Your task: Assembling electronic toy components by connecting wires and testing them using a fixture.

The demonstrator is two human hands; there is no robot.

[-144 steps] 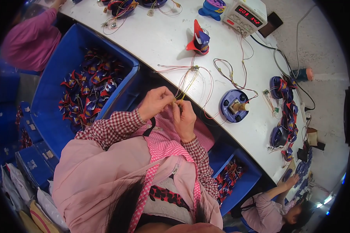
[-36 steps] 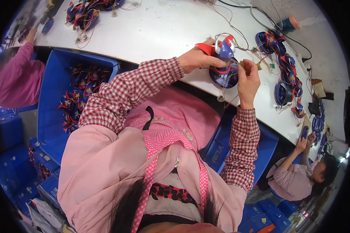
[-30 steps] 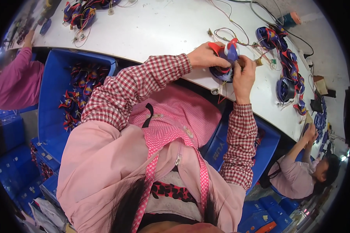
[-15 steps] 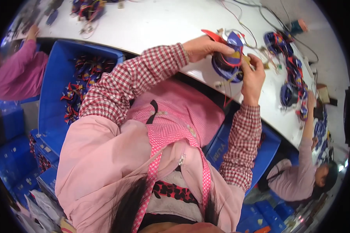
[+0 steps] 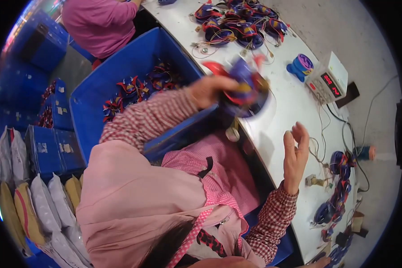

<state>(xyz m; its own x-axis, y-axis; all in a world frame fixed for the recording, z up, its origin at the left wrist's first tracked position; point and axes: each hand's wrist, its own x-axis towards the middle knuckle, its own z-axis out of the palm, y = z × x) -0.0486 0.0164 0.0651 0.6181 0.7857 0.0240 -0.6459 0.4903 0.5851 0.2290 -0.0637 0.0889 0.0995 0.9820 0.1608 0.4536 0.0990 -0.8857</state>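
My left hand grips a purple, red and yellow plastic toy part, blurred by motion, over the table's edge beside the blue bin. A small round piece dangles below it. My right hand is raised above the white table, with its fingers apart and nothing in them. Thin wires lie just right of that hand. Many similar toy parts with wires are heaped at the far end of the table.
A large blue bin to the left contains similar red and purple parts. A white power supply box with a red display stands near a blue-purple spool. More parts line the right. A co-worker in pink sits far left.
The view has swung left. My left hand has carried the toy part away toward the blue bin. My right hand has let go of it and opened.
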